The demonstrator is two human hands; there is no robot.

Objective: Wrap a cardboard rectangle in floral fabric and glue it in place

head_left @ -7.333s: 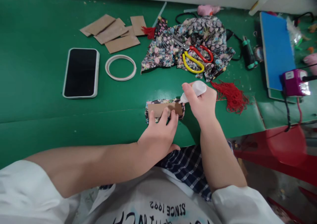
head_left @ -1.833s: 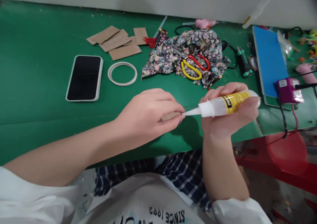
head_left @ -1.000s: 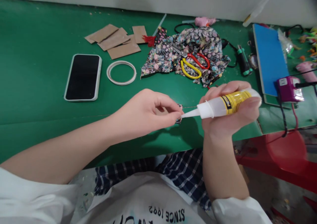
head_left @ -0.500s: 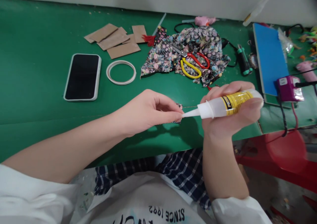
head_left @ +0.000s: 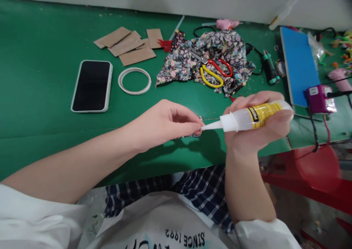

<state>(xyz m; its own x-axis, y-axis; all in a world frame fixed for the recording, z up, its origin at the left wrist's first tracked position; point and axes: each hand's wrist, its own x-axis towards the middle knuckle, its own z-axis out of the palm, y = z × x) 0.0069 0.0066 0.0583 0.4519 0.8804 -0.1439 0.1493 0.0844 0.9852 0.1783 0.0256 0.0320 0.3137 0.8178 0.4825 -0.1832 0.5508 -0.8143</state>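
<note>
My right hand (head_left: 258,120) is wrapped round a glue bottle (head_left: 243,120) with a yellow label. The bottle lies nearly level, and its white nozzle points left to the fingertips of my left hand (head_left: 173,122). Those fingers are pinched on a small piece of floral fabric (head_left: 197,133), of which only the edges show past them; the rest is hidden. Beyond my hands lies a crumpled heap of dark floral cloth (head_left: 178,63). Scissors (head_left: 211,71) with one red and one yellow handle rest on the heap.
On the green table (head_left: 41,76) are a phone (head_left: 92,85), a tape ring (head_left: 134,92) and several cardboard pieces (head_left: 137,56). To the right lie a green-black utility knife (head_left: 271,67), a blue board (head_left: 299,65), a purple plug block (head_left: 320,98) and pink glue guns (head_left: 227,24). A red stool (head_left: 317,164) stands below.
Slightly more of the fabric piece shows beneath my left fingers. The bottle has turned a little in my right hand, its nozzle still at the left fingertips.
</note>
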